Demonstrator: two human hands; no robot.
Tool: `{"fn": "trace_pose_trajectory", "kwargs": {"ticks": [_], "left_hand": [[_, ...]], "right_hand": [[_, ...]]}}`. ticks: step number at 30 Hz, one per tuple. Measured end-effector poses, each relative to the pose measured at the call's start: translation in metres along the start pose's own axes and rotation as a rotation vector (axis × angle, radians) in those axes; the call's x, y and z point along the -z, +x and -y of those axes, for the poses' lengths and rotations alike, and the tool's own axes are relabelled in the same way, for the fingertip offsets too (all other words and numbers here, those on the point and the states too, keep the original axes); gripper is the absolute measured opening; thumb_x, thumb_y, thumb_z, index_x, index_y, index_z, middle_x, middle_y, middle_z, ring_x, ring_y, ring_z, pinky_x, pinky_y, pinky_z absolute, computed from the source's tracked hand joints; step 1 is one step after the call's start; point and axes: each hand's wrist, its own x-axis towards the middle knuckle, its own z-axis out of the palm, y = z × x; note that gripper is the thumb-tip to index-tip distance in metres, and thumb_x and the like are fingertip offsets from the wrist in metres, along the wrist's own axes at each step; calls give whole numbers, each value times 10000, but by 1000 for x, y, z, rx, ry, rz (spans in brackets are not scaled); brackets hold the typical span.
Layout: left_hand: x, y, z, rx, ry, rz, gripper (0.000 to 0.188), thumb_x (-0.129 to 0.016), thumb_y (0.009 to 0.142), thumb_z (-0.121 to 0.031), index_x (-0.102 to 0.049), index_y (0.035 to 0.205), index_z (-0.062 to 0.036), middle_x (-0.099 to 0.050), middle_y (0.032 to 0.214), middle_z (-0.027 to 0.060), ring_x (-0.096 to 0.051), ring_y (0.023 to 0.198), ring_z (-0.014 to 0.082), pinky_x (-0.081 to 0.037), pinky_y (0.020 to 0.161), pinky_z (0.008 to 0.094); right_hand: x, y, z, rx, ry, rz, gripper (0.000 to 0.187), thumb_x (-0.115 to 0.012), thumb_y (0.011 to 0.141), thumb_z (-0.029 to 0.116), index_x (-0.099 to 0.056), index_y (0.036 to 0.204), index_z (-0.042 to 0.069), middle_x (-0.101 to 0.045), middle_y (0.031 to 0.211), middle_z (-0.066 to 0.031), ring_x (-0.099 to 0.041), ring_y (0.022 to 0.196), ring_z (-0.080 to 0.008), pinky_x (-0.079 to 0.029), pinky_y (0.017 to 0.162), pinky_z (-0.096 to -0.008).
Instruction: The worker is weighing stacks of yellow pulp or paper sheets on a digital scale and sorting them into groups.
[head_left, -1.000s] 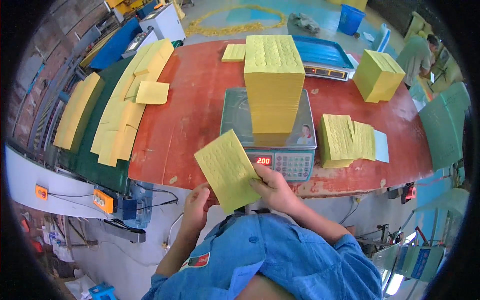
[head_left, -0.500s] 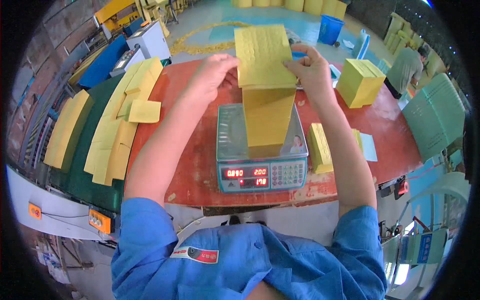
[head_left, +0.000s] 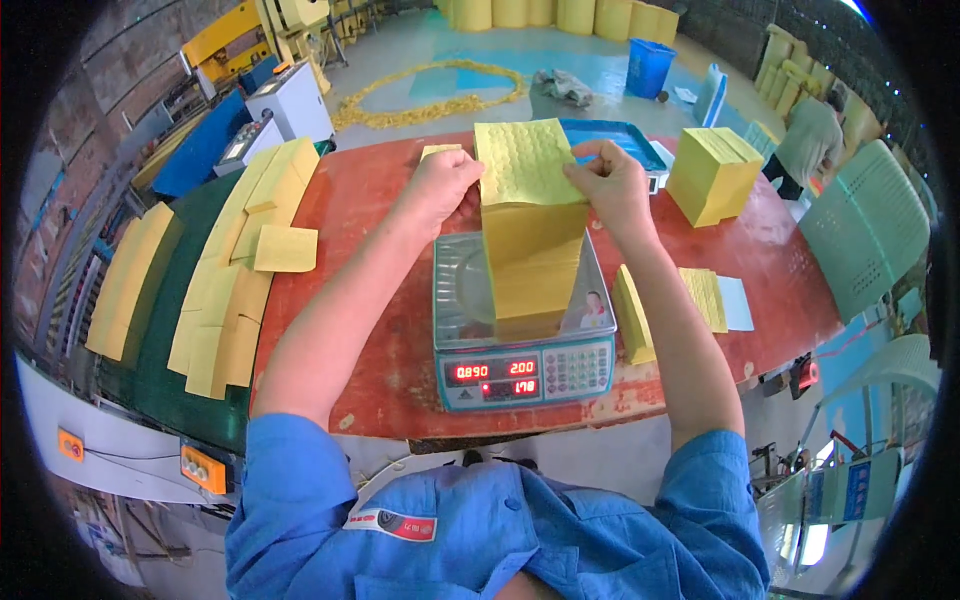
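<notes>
A tall stack of yellow paper (head_left: 535,265) stands on the pan of a digital scale (head_left: 525,375) right in front of me. Its top is a yellow paper sheet (head_left: 528,165) with rows of embossed dents; whether one sheet or several lie between my fingers, I cannot tell. At the sheet's left edge my left hand (head_left: 442,190) is closed, thumb and fingers pinching the paper. My right hand (head_left: 617,188) pinches the opposite edge with bent fingers. Red digits glow on the scale's display, beside a keypad.
Yellow paper bundles (head_left: 225,300) line the green surface on the left. On the red table (head_left: 370,300), a blue tray (head_left: 615,140) and a yellow paper block (head_left: 715,175) stand behind; smaller stacks (head_left: 703,297) lie right of the scale. A green chair (head_left: 868,235) and another person (head_left: 810,140) are farther right.
The top sheet, raised and tilted before, now lies lower and flatter on the stack, with both hands still at its edges. More of the blue tray behind shows. My view has tipped slightly up.
</notes>
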Motion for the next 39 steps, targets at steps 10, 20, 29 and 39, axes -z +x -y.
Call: {"fn": "trace_pose_trajectory", "kwargs": {"ticks": [10, 20, 29, 39], "left_hand": [[-5, 2, 27, -182, 271, -205, 197, -577, 904, -162, -535, 745, -54, -540, 668, -24, -503, 589, 58, -413, 522, 261], [-16, -95, 30, -343, 123, -420, 155, -540, 955, -176, -574, 865, -54, -511, 659, -12, -469, 572, 63, -377, 516, 232], [19, -230, 104, -67, -116, -750, 139, -559, 951, -124, -540, 822, -77, -496, 610, -11, -401, 506, 40, -289, 446, 207], [-26, -229, 96, -110, -137, -717, 139, -578, 946, -123, -549, 815, -92, -511, 602, -17, -420, 498, 35, -289, 441, 191]], "right_hand": [[-6, -10, -12, 158, 14, -72, 145, -715, 799, 139, -700, 892, 29, -603, 659, -5, -532, 602, -73, -438, 558, -269], [22, -55, 6, 122, 374, -119, 108, -612, 899, 77, -686, 905, -1, -555, 716, 29, -459, 614, -56, -384, 565, -224], [65, -205, -42, -271, 524, -98, 123, -573, 930, 60, -660, 932, -27, -527, 673, 10, -443, 583, -56, -353, 548, -214], [61, -229, -55, -401, 623, -14, 125, -583, 941, 88, -665, 938, -7, -517, 652, 26, -439, 583, -56, -352, 550, -213]]}}
